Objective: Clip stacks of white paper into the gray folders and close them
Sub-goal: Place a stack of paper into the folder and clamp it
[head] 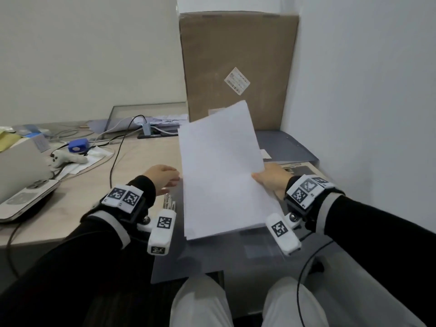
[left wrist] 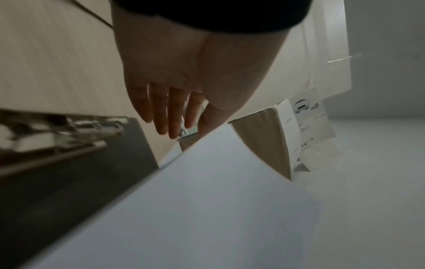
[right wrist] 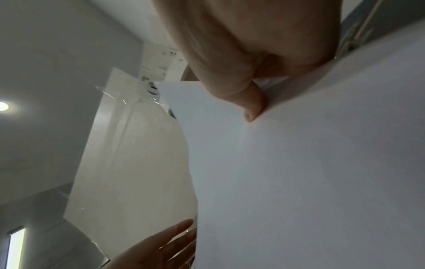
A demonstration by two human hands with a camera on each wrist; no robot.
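Observation:
My right hand (head: 264, 179) pinches the right edge of a stack of white paper (head: 221, 171), thumb on top, holding it tilted above the desk. The right wrist view shows the thumb (right wrist: 251, 107) pressed on the paper (right wrist: 310, 172). My left hand (head: 165, 178) hovers with straight fingers just left of the stack, holding nothing; the fingers (left wrist: 165, 116) point down beside the paper (left wrist: 195, 209). An open gray folder (head: 212, 260) lies under the stack, its metal clip (head: 168, 201) beside my left wrist. Another gray folder (head: 287, 145) lies behind.
A tall cardboard box (head: 238, 67) leans against the back wall. Cables (head: 118, 147), a white controller (head: 63, 159), a blue device (head: 77, 145) and a laptop (head: 21, 182) crowd the desk's left side. A white wall (head: 365, 90) is close on the right.

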